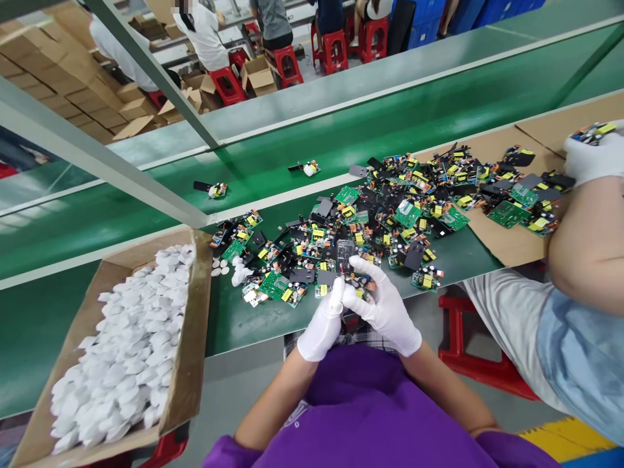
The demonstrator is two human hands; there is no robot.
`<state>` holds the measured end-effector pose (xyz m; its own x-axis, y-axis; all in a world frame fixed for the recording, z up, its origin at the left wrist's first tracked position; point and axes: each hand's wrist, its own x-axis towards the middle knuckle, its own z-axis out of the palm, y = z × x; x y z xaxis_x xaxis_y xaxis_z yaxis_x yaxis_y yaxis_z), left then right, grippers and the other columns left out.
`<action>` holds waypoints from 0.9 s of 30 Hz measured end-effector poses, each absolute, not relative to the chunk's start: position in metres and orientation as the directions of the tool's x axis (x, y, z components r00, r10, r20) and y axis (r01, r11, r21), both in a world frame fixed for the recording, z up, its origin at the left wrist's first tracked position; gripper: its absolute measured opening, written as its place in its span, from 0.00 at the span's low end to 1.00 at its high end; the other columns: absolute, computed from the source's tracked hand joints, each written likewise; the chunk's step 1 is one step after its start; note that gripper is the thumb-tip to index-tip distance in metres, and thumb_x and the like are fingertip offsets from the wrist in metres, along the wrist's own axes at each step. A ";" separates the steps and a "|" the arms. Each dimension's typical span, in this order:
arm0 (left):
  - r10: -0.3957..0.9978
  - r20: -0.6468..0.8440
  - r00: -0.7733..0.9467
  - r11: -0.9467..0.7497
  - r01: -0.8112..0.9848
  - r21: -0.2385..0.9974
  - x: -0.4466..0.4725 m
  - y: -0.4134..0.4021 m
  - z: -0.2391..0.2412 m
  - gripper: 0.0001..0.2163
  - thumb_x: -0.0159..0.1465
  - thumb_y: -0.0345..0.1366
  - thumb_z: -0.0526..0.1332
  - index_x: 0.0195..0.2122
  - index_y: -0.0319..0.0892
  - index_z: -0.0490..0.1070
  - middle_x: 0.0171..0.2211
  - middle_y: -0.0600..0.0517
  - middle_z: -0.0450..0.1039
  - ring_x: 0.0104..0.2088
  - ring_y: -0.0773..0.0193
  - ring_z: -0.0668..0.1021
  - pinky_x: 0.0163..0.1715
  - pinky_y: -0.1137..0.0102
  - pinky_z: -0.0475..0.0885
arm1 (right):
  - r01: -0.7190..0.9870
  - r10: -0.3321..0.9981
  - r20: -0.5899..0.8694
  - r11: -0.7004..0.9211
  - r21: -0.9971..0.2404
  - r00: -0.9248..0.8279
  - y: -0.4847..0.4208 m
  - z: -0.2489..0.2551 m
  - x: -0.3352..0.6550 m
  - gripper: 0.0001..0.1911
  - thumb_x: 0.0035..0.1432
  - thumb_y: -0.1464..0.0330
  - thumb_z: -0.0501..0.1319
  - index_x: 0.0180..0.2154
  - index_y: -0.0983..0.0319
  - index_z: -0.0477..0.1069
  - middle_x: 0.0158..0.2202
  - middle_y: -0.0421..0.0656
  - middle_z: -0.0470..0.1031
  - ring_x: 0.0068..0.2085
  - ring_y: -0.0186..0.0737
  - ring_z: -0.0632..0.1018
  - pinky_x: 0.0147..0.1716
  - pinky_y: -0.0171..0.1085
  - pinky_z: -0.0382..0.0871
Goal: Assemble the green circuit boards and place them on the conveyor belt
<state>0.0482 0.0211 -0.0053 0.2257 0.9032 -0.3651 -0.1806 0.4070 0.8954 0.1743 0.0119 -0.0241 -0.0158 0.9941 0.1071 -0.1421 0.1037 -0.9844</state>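
Both of my hands wear white gloves and meet above the near edge of the green bench. My left hand (322, 327) is closed, its thumb and fingers pinched at the lower end of a black plastic housing (345, 252). From the other side my right hand (381, 311) curls its fingers round the same end. The housing's open inner side faces up, and a bit of red shows near my fingertips. Fingers hide whatever is attached below. Just beyond lies a heap of circuit boards (408, 213) with yellow-wrapped parts, black housings among them.
At left stands a cardboard tray (199, 318) of white padded pieces. White discs (220, 267) lie beside the heap. Two board assemblies (217, 190) (310, 168) sit on the green belt (263, 179). A co-worker's gloved hand (595, 156) holds boards at right. A metal post (97, 153) slants across left.
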 end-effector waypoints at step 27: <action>0.820 -0.539 0.191 0.555 -0.491 0.671 0.053 0.031 0.013 0.18 0.54 0.53 0.69 0.28 0.42 0.71 0.26 0.54 0.68 0.32 0.67 0.72 0.37 0.71 0.73 | 0.474 0.749 0.656 0.613 -0.633 -0.094 0.024 -0.035 0.183 0.32 0.58 0.64 0.67 0.61 0.55 0.61 0.51 0.49 0.77 0.53 0.48 0.78 0.50 0.48 0.76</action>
<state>0.0532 0.0309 0.0128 0.1912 0.8205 -0.5388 -0.4908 0.5553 0.6714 0.1826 0.0239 -0.0346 -0.0935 0.7492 0.6558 0.4736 0.6128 -0.6326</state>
